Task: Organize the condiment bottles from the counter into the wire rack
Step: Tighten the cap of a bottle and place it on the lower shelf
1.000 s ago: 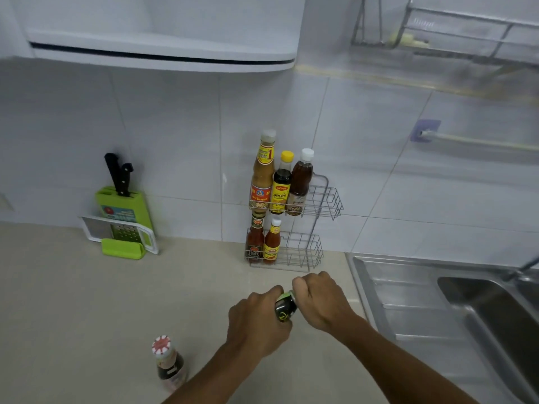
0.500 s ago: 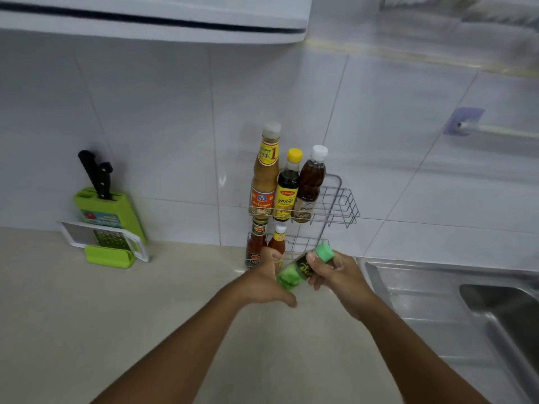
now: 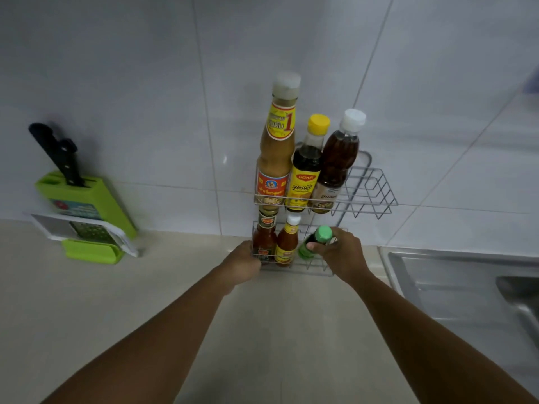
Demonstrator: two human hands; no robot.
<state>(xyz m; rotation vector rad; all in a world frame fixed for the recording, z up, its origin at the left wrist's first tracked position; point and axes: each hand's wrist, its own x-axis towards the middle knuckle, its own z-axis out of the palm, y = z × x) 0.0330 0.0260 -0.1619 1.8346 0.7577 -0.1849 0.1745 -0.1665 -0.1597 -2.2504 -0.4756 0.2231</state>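
Head view. Item: green-capped bottle point(image 3: 316, 242), small, green label, tilted with its cap toward 1 o'clock; located in the lower tier of the wire rack point(image 3: 364, 196), at 3 o'clock of the two bottles already there. Whether its base rests on the tier's floor cannot be told.

Right hand point(image 3: 341, 255): fingers wrapped around the bottle's body just under the cap, thumb across the front.

Left hand point(image 3: 243, 265): curled against the rack's lower front corner at 9 o'clock of the red sauce bottle point(image 3: 264, 237); whether it grips the wire cannot be told.

Lower tier, left to right: red sauce bottle, orange sauce bottle point(image 3: 287, 243) with white cap, green-capped bottle.

Upper tier, left to right: tall tan sauce bottle point(image 3: 277, 147), dark bottle with yellow cap point(image 3: 306, 167), brown bottle with white cap point(image 3: 337, 161). All upright, touching side by side; the tier's 3 o'clock part holds only bare wire.

Surroundings: rack stands on the beige worktop point(image 3: 87, 310) against a white tiled wall. Green knife block point(image 3: 84, 199) with a black-handled knife point(image 3: 55, 153) at 9 o'clock, well apart, a grater point(image 3: 90, 231) leaning on its front. Steel sink point(image 3: 466, 287) at 3 o'clock.
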